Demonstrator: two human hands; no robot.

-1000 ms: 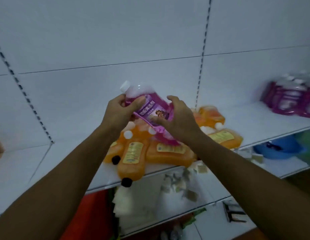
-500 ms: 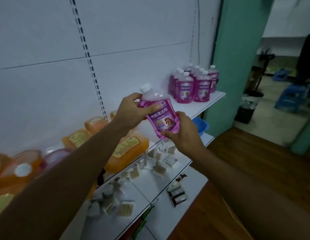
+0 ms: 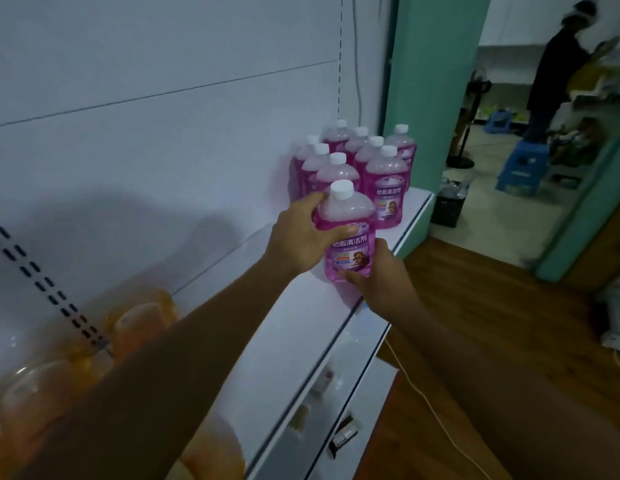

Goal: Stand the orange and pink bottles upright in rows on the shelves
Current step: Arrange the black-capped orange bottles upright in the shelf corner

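Note:
A pink bottle (image 3: 350, 233) with a white cap stands upright near the front edge of the white shelf (image 3: 287, 327). My left hand (image 3: 303, 235) grips its upper body from the left, thumb across the front. My right hand (image 3: 379, 277) holds its base from the right. Just behind it, several pink bottles (image 3: 377, 168) stand upright in rows at the shelf's right end. Blurred orange bottles (image 3: 135, 327) lie in a heap at the shelf's left end, partly hidden by my left arm.
A green pillar (image 3: 436, 98) bounds the shelf on the right. A lower shelf (image 3: 339, 420) carries small packets. The floor is wood, with a white cable (image 3: 436, 417) on it. Farther back, a person (image 3: 558, 74) stands by a blue stool (image 3: 521, 166).
I have turned right and carried the pink bottle from mid-air to the shelf in front of the standing pink rows. It went from tilted to upright.

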